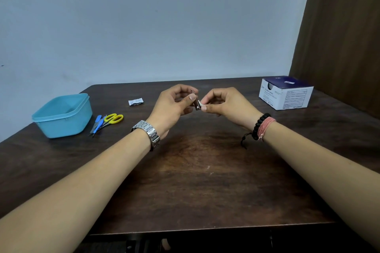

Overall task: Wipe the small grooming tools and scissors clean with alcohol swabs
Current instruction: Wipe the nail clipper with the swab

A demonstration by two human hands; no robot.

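Left hand (174, 102) pinches a small metal nail clipper (196, 101), held above mid-desk. Right hand (224, 102) pinches a white swab (202, 106) against the clipper's lower end. On the desk (205, 160) at left: yellow-handled scissors (113, 119) and blue-handled tools (97, 123) beside a blue tub (61, 115); torn wrapper (135, 101) nearby. Swab box (285, 92) far right.

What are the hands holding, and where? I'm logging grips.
Left hand pinches the nail clipper near its upper end; right hand pinches a white swab against its lower end.
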